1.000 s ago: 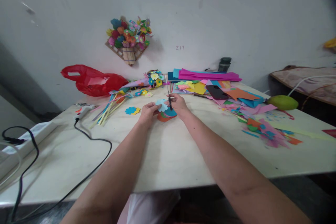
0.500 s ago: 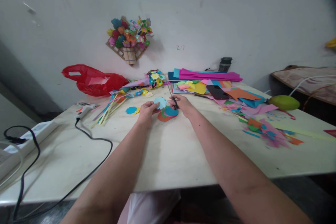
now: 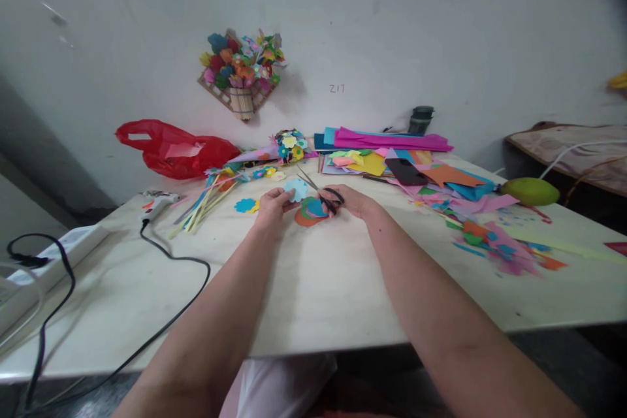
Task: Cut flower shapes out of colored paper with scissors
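Observation:
Pinched in my left hand (image 3: 273, 204) is a light blue paper flower (image 3: 296, 190) with a scalloped edge. My right hand (image 3: 345, 200) grips black-handled scissors (image 3: 334, 198); their blades are parted and point up and left, just right of the paper flower. Beneath and between the hands lie overlapping paper circles, a blue one (image 3: 316, 208) and an orange one (image 3: 305, 218) among them. Left of my left hand, a blue scalloped paper flower (image 3: 243, 206) rests on the table, partly over a yellow one.
A glue gun (image 3: 159, 204) with a black cord lies left, near a white power strip (image 3: 59, 255). Behind are a red plastic bag (image 3: 179, 150) and paper flowers. Paper sheets (image 3: 392, 140), a phone (image 3: 405, 171), paper scraps (image 3: 504, 245) and a green fruit (image 3: 530, 191) lie right.
The scissors have swung leftward and their blades have spread apart. My right hand has turned and shifted slightly right. The light blue flower has moved a little left in my left hand.

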